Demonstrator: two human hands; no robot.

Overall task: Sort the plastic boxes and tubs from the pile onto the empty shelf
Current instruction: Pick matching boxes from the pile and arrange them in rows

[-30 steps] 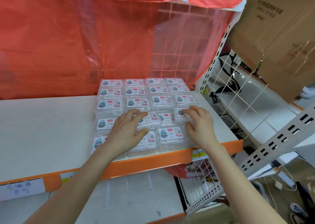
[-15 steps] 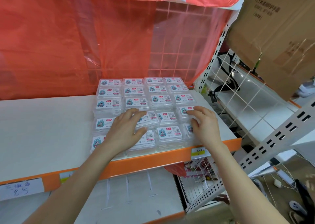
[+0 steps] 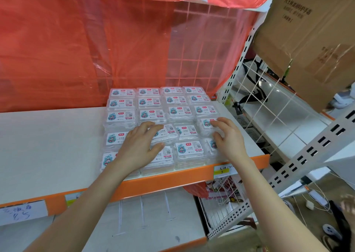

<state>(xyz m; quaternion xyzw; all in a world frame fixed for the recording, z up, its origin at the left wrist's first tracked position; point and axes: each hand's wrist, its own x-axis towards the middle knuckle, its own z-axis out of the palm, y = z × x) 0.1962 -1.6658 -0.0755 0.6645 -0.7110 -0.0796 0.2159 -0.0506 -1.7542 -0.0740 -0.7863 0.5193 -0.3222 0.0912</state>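
Red plastic sheeting [image 3: 76,50] hangs across the rear, covering a white wire grid [image 3: 194,46]. Printed cardboard cartons [image 3: 317,40] upper right. Handwritten price tag [image 3: 21,212] lower left. Perforated white upright [image 3: 307,155] runs diagonally at right; power strip [image 3: 318,199] on floor

The head-worn camera is looking forward and down onto the shelf [image 3: 57,146] from close above its orange edge. Its wide angle is also taking in the neighbouring rack [image 3: 288,136] rightward.

Left hand [image 3: 141,146] and right hand [image 3: 228,138] rest on boxes [image 3: 189,150]
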